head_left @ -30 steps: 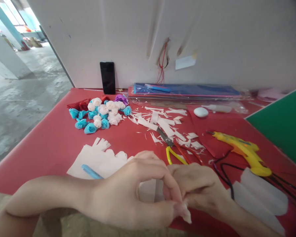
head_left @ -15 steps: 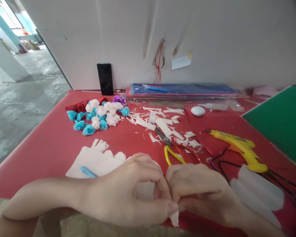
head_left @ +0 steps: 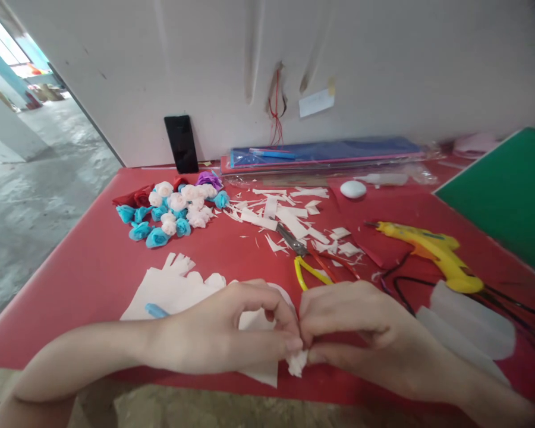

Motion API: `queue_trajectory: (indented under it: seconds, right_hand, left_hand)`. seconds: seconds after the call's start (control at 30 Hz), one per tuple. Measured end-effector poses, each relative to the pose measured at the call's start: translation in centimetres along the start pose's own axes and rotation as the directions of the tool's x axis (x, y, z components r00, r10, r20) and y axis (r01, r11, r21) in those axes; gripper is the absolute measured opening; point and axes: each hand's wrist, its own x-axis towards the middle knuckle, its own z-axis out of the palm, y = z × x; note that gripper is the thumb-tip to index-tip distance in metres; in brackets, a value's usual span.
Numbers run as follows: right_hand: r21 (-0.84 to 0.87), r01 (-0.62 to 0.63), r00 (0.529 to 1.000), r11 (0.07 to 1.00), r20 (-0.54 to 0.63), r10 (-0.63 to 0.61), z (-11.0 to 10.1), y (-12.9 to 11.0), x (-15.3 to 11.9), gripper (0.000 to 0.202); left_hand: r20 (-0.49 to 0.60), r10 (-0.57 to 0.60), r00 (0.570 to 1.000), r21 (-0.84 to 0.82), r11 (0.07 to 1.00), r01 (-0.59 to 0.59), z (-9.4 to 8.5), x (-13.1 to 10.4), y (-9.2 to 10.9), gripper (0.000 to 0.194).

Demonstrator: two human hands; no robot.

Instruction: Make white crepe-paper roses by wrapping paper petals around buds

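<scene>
Between my two hands is a small white paper flower [head_left: 298, 364], crumpled and partly covered by fingertips. My left hand [head_left: 245, 330] pinches it between thumb and fingers. My right hand [head_left: 361, 339] is also closed in a pinch, its thumb touching the flower's right side. Under my left forearm lies white paper [head_left: 160, 290] with a scalloped, cut edge, and a light blue pen [head_left: 156, 310] rests on it. Just beyond my hands are scissors [head_left: 301, 249] with red and yellow handles, lying among white paper scraps [head_left: 294, 223].
Blue, white, red and purple paper flowers [head_left: 169, 211] are heaped at the left. A phone [head_left: 181, 145] leans on the back wall. At the right lie a yellow glue gun [head_left: 432, 249] with cords, translucent sheets [head_left: 472, 324], a white egg-shaped object [head_left: 353, 189] and a green board [head_left: 508, 202].
Both hands have risen slightly, and the paper flower has moved up and left between them. My right thumb now shows against it. The whole view has shifted a little.
</scene>
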Motion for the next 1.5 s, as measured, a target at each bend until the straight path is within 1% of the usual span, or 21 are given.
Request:
queue_trajectory:
  seconds: [0.1, 0.27, 0.37, 0.43, 0.6, 0.73, 0.8, 0.93, 1.03, 1.13, 1.23, 1.37, 1.5]
  right_hand:
    - [-0.066, -0.007, 1.0, 0.998, -0.004, 0.007, -0.1, -0.2, 0.1, 0.012]
    - [-0.162, -0.068, 0.998, 0.984, 0.008, 0.07, -0.1, -0.1, 0.0, 0.01]
    - [-0.183, -0.07, 0.997, 0.981, 0.006, 0.072, -0.1, 0.0, 0.1, 0.011]
    - [-0.188, -0.078, 0.997, 0.979, 0.006, 0.081, -0.1, 0.1, 0.1, 0.011]
    - [-0.176, -0.107, 0.994, 0.979, 0.017, 0.111, 0.0, 0.3, 0.2, 0.012]
    - [-0.144, -0.133, 0.99, 0.981, 0.026, 0.138, 0.2, 0.3, 0.2, 0.011]
    - [-0.126, -0.149, 0.988, 0.981, 0.03, 0.154, 0.2, 0.3, 0.1, 0.011]
    - [-0.101, -0.135, 0.99, 0.986, 0.023, 0.138, 0.0, 0.4, 0.2, 0.011]
    - [-0.074, -0.154, 0.986, 0.985, 0.048, 0.158, -0.1, 0.4, 0.1, 0.01]
    - [-0.031, -0.208, 0.975, 0.978, 0.078, 0.209, -0.1, 0.5, -0.1, 0.007]
    - [-0.001, -0.235, 0.969, 0.972, 0.081, 0.234, -0.1, 0.6, -0.1, 0.006]
    - [-0.031, -0.253, 0.961, 0.967, 0.105, 0.255, 0.0, 0.8, -0.1, 0.007]
    - [-0.051, -0.27, 0.956, 0.961, 0.101, 0.274, 0.0, 0.9, -0.2, 0.007]
  left_hand:
    - [-0.003, 0.012, 1.0, 0.072, 0.997, -0.012, -0.1, 0.2, -0.1, 0.01]
    - [-0.029, 0.061, 0.998, 0.229, 0.972, -0.053, -0.2, 0.4, -0.3, 0.01]
    - [-0.032, 0.056, 0.998, 0.32, 0.946, -0.043, -0.3, 0.4, -0.3, 0.011]
    - [-0.021, 0.036, 0.999, 0.35, 0.936, -0.026, -0.3, 0.5, -0.3, 0.012]
    - [-0.024, 0.011, 1.0, 0.353, 0.936, -0.002, -0.2, 0.7, -0.6, 0.01]
    - [-0.013, 0.055, 0.998, 0.339, 0.94, -0.047, -0.2, 0.9, -0.9, 0.013]
    - [-0.008, 0.073, 0.997, 0.311, 0.948, -0.067, -0.3, 0.9, -1.0, 0.014]
    - [-0.005, 0.043, 0.999, 0.225, 0.974, -0.041, -0.3, 0.9, -1.0, 0.01]
    - [-0.009, 0.044, 0.999, 0.153, 0.987, -0.042, -0.5, 0.6, -0.9, 0.009]
    - [0.01, 0.096, 0.995, 0.18, 0.979, -0.097, -0.7, 0.4, -0.9, 0.005]
    - [0.031, 0.129, 0.991, 0.253, 0.958, -0.132, -1.0, 0.4, -0.9, 0.009]
    - [0.033, 0.116, 0.993, 0.299, 0.947, -0.121, -1.0, 0.6, -0.9, 0.01]
    - [0.046, 0.101, 0.994, 0.259, 0.96, -0.11, -0.8, 0.7, -0.9, 0.009]
